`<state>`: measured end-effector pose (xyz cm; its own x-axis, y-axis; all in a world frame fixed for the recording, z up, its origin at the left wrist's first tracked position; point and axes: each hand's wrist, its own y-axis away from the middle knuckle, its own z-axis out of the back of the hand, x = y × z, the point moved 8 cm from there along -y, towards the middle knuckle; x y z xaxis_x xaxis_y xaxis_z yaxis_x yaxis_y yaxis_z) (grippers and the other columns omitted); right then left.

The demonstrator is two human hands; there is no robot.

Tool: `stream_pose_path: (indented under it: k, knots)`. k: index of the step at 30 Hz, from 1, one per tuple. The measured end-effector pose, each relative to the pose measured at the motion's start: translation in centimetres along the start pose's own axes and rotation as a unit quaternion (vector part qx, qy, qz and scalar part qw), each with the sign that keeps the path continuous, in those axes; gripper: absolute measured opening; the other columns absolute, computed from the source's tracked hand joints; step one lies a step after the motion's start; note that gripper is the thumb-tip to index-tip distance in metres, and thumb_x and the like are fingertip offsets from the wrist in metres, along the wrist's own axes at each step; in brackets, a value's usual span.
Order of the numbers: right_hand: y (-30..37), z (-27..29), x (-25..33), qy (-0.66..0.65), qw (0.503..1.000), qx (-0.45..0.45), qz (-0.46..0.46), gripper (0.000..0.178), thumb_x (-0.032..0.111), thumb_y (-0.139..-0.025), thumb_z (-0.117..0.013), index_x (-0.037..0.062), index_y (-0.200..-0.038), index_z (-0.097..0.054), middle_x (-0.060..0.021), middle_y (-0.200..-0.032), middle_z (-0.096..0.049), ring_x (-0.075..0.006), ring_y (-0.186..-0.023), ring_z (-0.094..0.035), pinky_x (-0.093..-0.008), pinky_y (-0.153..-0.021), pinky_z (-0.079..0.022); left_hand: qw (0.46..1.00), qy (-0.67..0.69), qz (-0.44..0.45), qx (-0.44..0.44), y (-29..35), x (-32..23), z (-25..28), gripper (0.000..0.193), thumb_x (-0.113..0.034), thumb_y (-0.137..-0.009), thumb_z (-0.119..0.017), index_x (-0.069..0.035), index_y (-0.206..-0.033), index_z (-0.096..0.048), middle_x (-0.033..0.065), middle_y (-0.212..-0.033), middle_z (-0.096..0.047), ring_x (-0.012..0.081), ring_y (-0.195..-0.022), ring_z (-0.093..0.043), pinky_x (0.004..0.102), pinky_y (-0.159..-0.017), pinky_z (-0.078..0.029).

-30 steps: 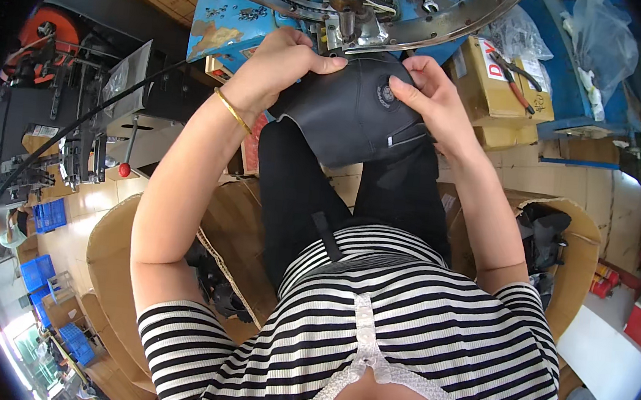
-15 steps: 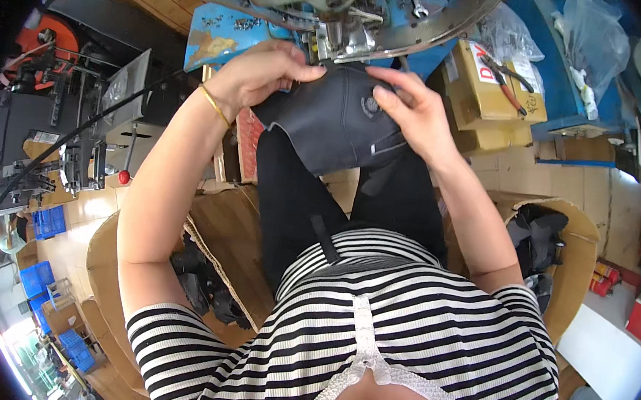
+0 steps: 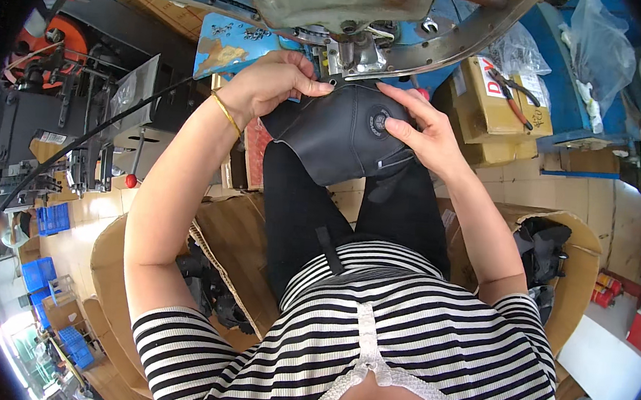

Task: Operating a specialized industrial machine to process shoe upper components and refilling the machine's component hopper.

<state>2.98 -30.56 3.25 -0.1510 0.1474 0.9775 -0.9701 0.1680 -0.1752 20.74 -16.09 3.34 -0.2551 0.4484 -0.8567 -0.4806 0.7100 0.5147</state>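
A black leather boot upper (image 3: 334, 136), with stitched seams and a round emblem, hangs over my knees just below the machine's metal working head (image 3: 348, 54). My left hand (image 3: 281, 86) pinches its upper left edge between thumb and fingers, and a small metal ring (image 3: 333, 81) shows at the thumb tip. My right hand (image 3: 422, 129) grips the upper right edge, thumb on the front near the emblem and fingers along the top. Between the two hands, the top edge lies close to the working head; whether it touches cannot be made out.
A blue tray (image 3: 230, 51) with small metal pieces sits left of the working head. Pliers (image 3: 511, 95) lie on a cardboard box (image 3: 484, 111) at right. Open cartons (image 3: 240, 242) holding black pieces flank my legs. A red-knobbed lever (image 3: 131, 180) stands at left.
The view has shifted, so the machine and my hands appear slightly lower and further right. The small metal ring by my left thumb shows more clearly. Both hands keep hold of the upper.
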Motion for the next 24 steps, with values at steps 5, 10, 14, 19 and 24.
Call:
stream_pose_path:
  k: [5,10,14,19,24]
  knots:
    - [-0.1,-0.1,0.1,-0.035,0.999,-0.024,0.004,0.052,0.024,-0.091,-0.073,0.0041,-0.137,-0.058,-0.0071,-0.114,-0.058,-0.0168,-0.110,-0.055,-0.0299,-0.099,-0.042,0.999,0.020,-0.048,0.013,-0.3,-0.2,0.0,0.032,-0.007,-0.072,-0.088,-0.007,-0.089,-0.061,-0.0009,-0.082,-0.061,0.0113,-0.075,-0.056,0.0239,-0.070,-0.043]
    - [-0.6,0.0,1.5,-0.012,0.998,-0.065,0.016,0.046,0.022,-0.091,-0.074,-0.0006,-0.125,-0.054,-0.0092,-0.116,-0.059,-0.0169,-0.110,-0.056,-0.0316,-0.098,-0.044,0.995,0.063,-0.037,0.064,1.0,-0.1,-1.2,0.028,-0.016,-0.078,-0.085,-0.009,-0.090,-0.061,-0.0014,-0.085,-0.062,0.0106,-0.076,-0.057,0.0246,-0.071,-0.044]
    - [-0.9,-0.4,2.2,-0.032,0.998,-0.049,0.010,0.046,0.021,-0.089,-0.077,-0.0004,-0.120,-0.052,-0.0101,-0.114,-0.061,-0.0165,-0.105,-0.059,-0.0318,-0.095,-0.046,0.999,0.019,-0.034,0.037,0.6,0.4,-1.3,0.026,-0.023,-0.082,-0.081,-0.010,-0.089,-0.060,-0.0022,-0.085,-0.061,0.0085,-0.077,-0.056,0.0239,-0.071,-0.043]
    - [-1.1,-0.7,2.5,0.020,0.998,-0.053,-0.016,0.045,0.022,-0.087,-0.078,0.0010,-0.118,-0.054,-0.0089,-0.106,-0.065,-0.0165,-0.098,-0.061,-0.0314,-0.088,-0.049,0.997,0.056,-0.039,0.042,0.2,1.2,-0.6,0.023,-0.020,-0.082,-0.081,-0.012,-0.087,-0.060,-0.0036,-0.084,-0.061,0.0080,-0.077,-0.055,0.0237,-0.070,-0.042]
    - [0.4,-1.9,4.2,0.104,0.994,-0.037,0.012,0.043,0.024,-0.083,-0.080,0.0016,-0.113,-0.058,-0.0079,-0.099,-0.063,-0.0173,-0.095,-0.061,-0.0313,-0.087,-0.049,0.993,0.062,-0.086,0.052,3.3,0.4,-2.7,0.017,-0.018,-0.085,-0.078,-0.009,-0.092,-0.066,-0.0034,-0.088,-0.065,0.0076,-0.082,-0.059,0.0236,-0.077,-0.046]
